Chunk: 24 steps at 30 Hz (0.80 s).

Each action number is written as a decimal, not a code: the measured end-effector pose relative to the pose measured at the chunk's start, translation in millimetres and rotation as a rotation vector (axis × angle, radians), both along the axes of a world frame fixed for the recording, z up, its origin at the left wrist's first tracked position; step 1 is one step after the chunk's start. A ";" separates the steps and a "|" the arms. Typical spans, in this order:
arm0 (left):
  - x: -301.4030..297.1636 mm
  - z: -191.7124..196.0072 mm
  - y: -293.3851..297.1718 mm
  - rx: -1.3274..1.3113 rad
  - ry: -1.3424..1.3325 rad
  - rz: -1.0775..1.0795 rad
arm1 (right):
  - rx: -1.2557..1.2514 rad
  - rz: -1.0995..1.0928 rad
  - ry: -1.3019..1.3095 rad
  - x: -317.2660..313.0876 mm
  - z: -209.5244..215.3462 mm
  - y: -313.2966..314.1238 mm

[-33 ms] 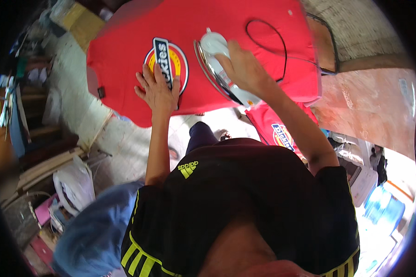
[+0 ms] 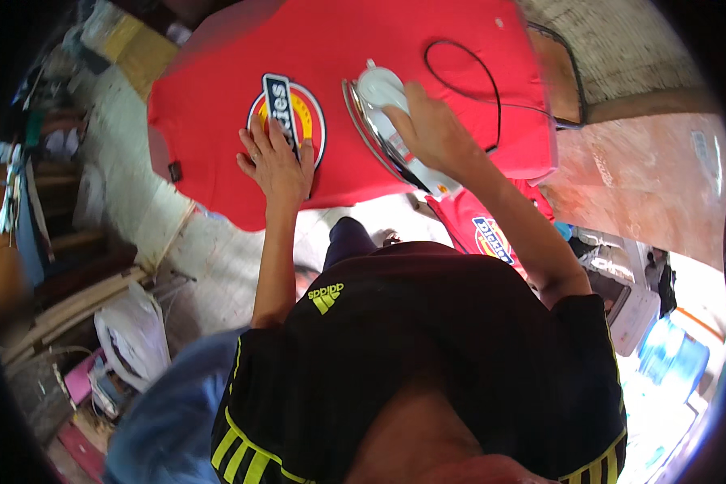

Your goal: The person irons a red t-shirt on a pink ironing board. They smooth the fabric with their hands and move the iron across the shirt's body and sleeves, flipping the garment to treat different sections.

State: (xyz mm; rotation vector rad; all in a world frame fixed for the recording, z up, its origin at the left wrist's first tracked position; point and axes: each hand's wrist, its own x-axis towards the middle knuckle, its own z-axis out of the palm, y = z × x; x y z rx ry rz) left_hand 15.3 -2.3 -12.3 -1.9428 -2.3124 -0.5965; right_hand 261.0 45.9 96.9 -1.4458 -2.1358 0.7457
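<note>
A red T-shirt (image 2: 363,48) with a round yellow, blue and red printed badge (image 2: 290,113) lies spread flat in front of me. My left hand (image 2: 276,161) rests flat on the shirt, fingers apart, over the lower edge of the badge. My right hand (image 2: 431,133) grips the handle of a white iron (image 2: 379,89) just right of the badge. The iron is tilted, so its metal soleplate shows on its left side. Its black cord (image 2: 464,60) loops across the shirt toward the right edge.
A second red shirt with a similar badge (image 2: 484,230) hangs below the right edge of the surface. At lower left are a white plastic bag (image 2: 133,331), wooden planks (image 2: 73,310) and blue cloth (image 2: 177,411). A blue water bottle (image 2: 673,355) and a white bucket (image 2: 633,310) stand at right.
</note>
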 end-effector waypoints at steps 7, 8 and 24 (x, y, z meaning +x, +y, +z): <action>90.8 12.3 85.0 0.013 0.096 -0.734 | 0.366 -0.176 -0.370 124.6 -30.5 -65.5; 106.0 11.4 96.8 0.006 0.116 -0.813 | 0.287 -0.320 -0.369 135.7 -25.6 -77.4; 173.7 0.9 314.2 -0.007 0.270 -0.846 | -0.185 -0.718 0.025 60.1 22.1 -100.4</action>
